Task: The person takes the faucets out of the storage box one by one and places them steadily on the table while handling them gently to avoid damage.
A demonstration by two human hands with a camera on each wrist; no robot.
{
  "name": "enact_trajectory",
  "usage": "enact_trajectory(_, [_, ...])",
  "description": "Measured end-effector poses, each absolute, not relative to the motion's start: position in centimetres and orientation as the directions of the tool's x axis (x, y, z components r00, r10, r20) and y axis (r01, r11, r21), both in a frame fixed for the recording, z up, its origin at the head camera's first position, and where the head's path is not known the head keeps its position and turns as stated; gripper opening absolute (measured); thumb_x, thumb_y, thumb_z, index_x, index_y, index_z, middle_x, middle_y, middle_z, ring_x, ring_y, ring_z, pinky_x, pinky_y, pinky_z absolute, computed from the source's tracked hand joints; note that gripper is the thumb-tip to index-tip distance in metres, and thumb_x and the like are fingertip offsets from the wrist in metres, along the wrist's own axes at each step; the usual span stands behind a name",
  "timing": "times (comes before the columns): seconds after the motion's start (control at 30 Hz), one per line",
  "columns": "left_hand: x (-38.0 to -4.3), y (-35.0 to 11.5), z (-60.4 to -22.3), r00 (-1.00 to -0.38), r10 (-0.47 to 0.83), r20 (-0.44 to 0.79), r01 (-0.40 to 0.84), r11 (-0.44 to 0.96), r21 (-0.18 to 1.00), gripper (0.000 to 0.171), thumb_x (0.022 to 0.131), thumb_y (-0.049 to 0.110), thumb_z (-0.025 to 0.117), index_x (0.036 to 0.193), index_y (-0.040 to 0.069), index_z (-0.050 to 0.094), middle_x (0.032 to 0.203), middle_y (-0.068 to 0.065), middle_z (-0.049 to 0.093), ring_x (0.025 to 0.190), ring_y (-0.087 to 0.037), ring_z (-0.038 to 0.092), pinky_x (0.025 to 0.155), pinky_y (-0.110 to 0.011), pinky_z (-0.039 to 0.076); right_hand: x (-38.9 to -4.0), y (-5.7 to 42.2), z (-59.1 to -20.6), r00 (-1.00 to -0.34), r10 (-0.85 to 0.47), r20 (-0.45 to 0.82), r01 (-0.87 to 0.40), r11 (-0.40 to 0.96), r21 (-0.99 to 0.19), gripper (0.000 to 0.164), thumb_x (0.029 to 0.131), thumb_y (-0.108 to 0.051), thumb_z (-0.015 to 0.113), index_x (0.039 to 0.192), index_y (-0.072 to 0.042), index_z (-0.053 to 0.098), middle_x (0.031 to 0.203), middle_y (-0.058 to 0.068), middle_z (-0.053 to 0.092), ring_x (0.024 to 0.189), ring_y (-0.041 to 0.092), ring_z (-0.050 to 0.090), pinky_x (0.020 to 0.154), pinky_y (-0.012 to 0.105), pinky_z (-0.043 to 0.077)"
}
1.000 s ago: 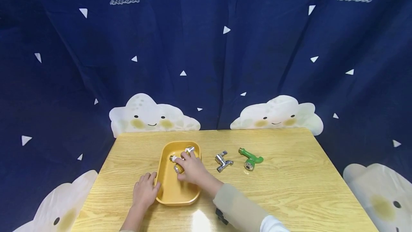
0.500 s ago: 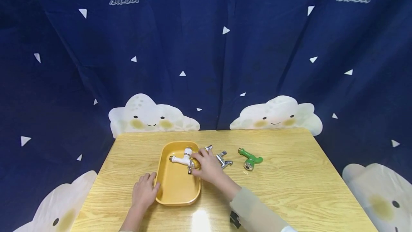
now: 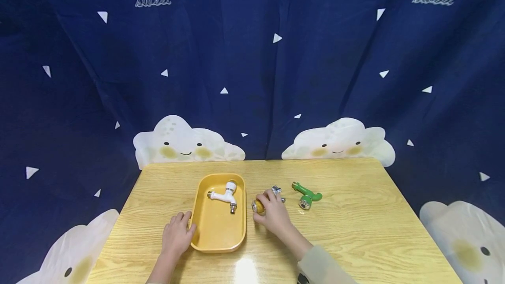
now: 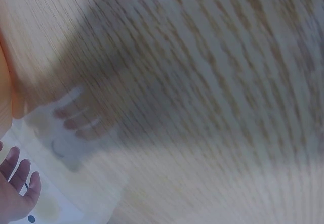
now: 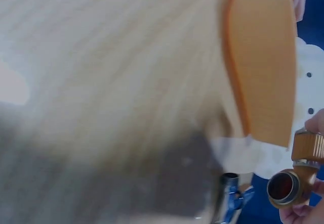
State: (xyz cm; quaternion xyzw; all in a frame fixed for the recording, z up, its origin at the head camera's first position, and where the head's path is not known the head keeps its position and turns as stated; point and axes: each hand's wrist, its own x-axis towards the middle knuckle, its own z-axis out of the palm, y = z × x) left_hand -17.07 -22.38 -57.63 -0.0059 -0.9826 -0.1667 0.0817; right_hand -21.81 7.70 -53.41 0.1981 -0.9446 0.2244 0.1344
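at the lower left of the head view, the left hand [image 3: 176, 233] is resting against the left wall of the yellow tray [image 3: 217, 236], its fingers lying loose and a little apart, gripping nothing, just as they were lying a second ago. inside the tray, toward its upper right corner, the white tap [image 3: 226, 196] is lying alone now, because the yellow tap [image 3: 258, 206] is no longer sharing the space with it. that tap is sitting in the right hand [image 3: 275, 218], just right of the tray near the lower middle of the frame, with thumb and fingers pinching it; half a second ago it was crossing the tray's right rim. so the work is standing at one tap out of the tray and one remaining in it. behind the right hand, the chrome tap [image 5: 228, 201] is showing mostly in the lower right of the right wrist view, and whether the yellow tap is touching it, i cannot tell. farther right, the green tap [image 3: 307, 194] is lying on the wooden table [image 3: 363, 231], unmoved.
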Motion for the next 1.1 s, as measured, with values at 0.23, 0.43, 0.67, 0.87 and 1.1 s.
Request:
enact_trajectory(0.23, [-17.0, -22.5, -57.6, -0.988, -0.018, 0.155, 0.034, 0.946, 0.324, 0.039, 0.087, 0.026, 0.050, 0.120, 0.005, 0.054, 0.104, -0.013, 0.055, 0.094, -0.031, 0.051, 0.068, -0.045, 0.043, -20.9, 8.7, -55.7, -0.881, -0.257, 0.398, -0.410, 0.834, -0.370, 0.044, 0.067, -0.030, 0.070, 0.107, -0.012, 0.062, 0.107, 0.008, 0.051, 0.095, 0.029, 0.047, 0.071, 0.038, 0.047])
enact_trajectory(0.43, [-17.0, -22.5, -57.6, -0.988, -0.021, 0.156, 0.030, 0.946, 0.322, 0.038, 0.087, 0.026, 0.051, 0.120, 0.006, 0.054, 0.104, -0.013, 0.055, 0.094, -0.031, 0.052, 0.069, -0.046, 0.043, -20.5, 9.0, -57.5, -0.884, -0.222, 0.411, -0.376, 0.860, -0.345, 0.041, 0.064, -0.028, 0.070, 0.101, -0.013, 0.062, 0.100, 0.008, 0.051, 0.090, 0.028, 0.047, 0.070, 0.037, 0.046])
enact_trajectory(0.67, [-17.1, -22.3, -57.5, -0.987, -0.023, 0.161, 0.030, 0.947, 0.319, 0.038, 0.087, 0.026, 0.050, 0.119, 0.006, 0.054, 0.103, -0.013, 0.055, 0.094, -0.031, 0.051, 0.068, -0.046, 0.042, -20.0, 9.0, -58.3, -0.904, -0.177, 0.389, -0.323, 0.879, -0.351, 0.040, 0.063, -0.027, 0.070, 0.099, -0.013, 0.062, 0.098, 0.007, 0.050, 0.083, 0.027, 0.046, 0.058, 0.030, 0.043])
enact_trajectory(0.87, [-17.1, -22.3, -57.4, -0.988, -0.030, 0.151, 0.021, 0.944, 0.328, 0.038, 0.088, 0.026, 0.050, 0.120, 0.006, 0.054, 0.105, -0.013, 0.055, 0.095, -0.032, 0.051, 0.070, -0.047, 0.042, -19.9, 9.1, -59.1, -0.916, -0.164, 0.367, -0.301, 0.884, -0.358, 0.040, 0.063, -0.027, 0.069, 0.100, -0.013, 0.062, 0.098, 0.007, 0.050, 0.081, 0.026, 0.046, 0.052, 0.029, 0.042])
enact_trajectory(1.1, [-17.0, -22.2, -57.4, -0.989, -0.030, 0.147, 0.021, 0.943, 0.331, 0.038, 0.088, 0.025, 0.051, 0.121, 0.006, 0.053, 0.106, -0.014, 0.055, 0.096, -0.032, 0.051, 0.071, -0.047, 0.042, -20.0, 9.0, -59.5, -0.927, -0.162, 0.339, -0.285, 0.891, -0.354, 0.039, 0.063, -0.028, 0.068, 0.099, -0.014, 0.061, 0.097, 0.006, 0.049, 0.080, 0.026, 0.045, 0.049, 0.027, 0.039])
